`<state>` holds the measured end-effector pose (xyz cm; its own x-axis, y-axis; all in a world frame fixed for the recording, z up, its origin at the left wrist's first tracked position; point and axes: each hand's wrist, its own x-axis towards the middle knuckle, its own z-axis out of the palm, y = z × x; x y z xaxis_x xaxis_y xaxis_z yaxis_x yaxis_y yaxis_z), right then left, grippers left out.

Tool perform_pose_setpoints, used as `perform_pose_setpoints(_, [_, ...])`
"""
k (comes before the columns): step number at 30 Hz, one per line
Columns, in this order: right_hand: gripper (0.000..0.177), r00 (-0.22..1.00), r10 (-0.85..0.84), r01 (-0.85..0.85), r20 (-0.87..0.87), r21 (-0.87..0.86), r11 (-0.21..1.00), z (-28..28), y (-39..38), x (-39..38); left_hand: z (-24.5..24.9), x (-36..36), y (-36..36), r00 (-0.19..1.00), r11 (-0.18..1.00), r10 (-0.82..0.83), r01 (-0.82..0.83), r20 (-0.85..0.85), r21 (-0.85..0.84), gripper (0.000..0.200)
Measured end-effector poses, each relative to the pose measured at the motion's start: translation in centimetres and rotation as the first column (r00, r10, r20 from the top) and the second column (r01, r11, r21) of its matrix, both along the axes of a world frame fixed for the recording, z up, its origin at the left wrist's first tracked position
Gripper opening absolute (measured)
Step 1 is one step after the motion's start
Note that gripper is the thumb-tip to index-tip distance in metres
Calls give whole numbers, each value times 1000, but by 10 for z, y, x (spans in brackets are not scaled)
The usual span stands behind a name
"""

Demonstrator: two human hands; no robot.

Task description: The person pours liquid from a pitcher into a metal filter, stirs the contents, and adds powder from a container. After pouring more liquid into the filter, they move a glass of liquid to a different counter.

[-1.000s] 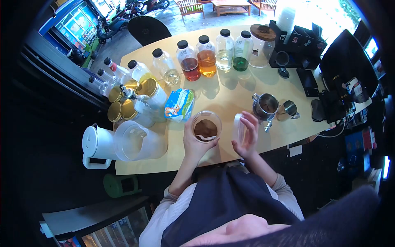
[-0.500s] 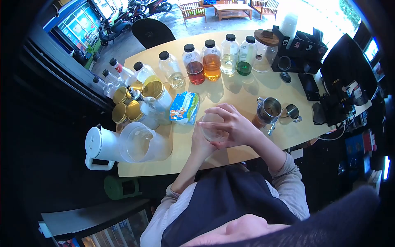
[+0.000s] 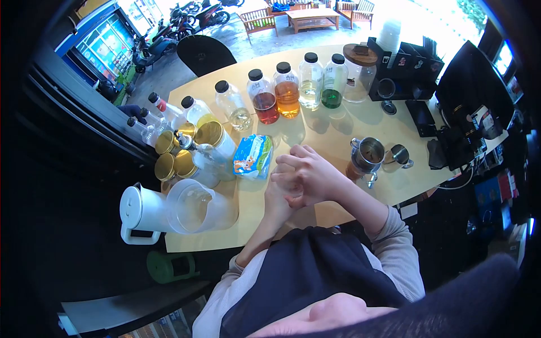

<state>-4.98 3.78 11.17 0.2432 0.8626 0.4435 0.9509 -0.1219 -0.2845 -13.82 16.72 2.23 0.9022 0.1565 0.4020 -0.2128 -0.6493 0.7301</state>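
Note:
Both my hands are closed around a clear cup over the near edge of the table, and most of it is hidden by my fingers. My left hand wraps its left side. My right hand reaches over the top and far side with curled fingers. Just beyond the hands lies a blue-and-white soft pack of tissues or wipes. To the right stands a glass vessel with a metal filter holding dark contents, beside a small metal cup.
At the left are a white lidded pitcher, a translucent jug and gold-lidded jars. Bottles with black caps, including one of red liquid, line the far side. A monitor stands at the right edge.
My right hand has turned and its fingers have curled further over the cup, so less of the cup shows. The camera view has shifted slightly.

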Motion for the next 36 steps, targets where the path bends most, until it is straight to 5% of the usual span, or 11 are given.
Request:
perform_pose_setpoints(4, [47,1000,-25,25,-6,-38,999,-3,3,-2,18,2,-1,993,1000,9,-7,-114,14,44])
perform_pose_setpoints(15, [51,798,-575,552,178,164,817,-33,23,-43,1,1,-13,998,818,-32,52,45,-573,54])
perform_pose_setpoints(18, [51,799,-573,554,185,146,820,-29,22,-41,14,4,-13,1000,971,19,-13,24,-239,59])
perform_pose_setpoints(19, [52,878,-466,467,106,13,884,-18,15,-34,13,6,-8,999,972,21,-15,25,-236,59])
perform_pose_setpoints(21, [54,933,-361,360,13,-111,926,-3,3,-16,9,10,7,927,998,-16,-10,-375,-67,65])
perform_pose_setpoints(23, [54,998,30,-33,-53,-64,997,7,-6,2,18,12,14,946,968,-160,96,-281,-231,65])
perform_pose_setpoints(25, [53,996,92,-91,9,-78,993,8,-5,4,12,12,22,945,903,-283,205,-164,-377,64])
perform_pose_setpoints(28, [52,983,179,-177,43,-50,983,-16,4,6,-9,15,25,947,955,-292,297,-135,18,58])
perform_pose_setpoints(31, [53,984,-145,149,105,-31,988,-26,13,-19,2,15,1,993,998,-40,34,-111,-60,55])
perform_pose_setpoints(33, [57,789,-577,578,211,64,813,-28,23,-38,24,12,-9,997,999,-28,30,73,-23,61])
perform_pose_setpoints(36, [63,796,-571,577,204,34,816,-22,22,-34,31,16,-4,992,996,-68,62,105,66,61])
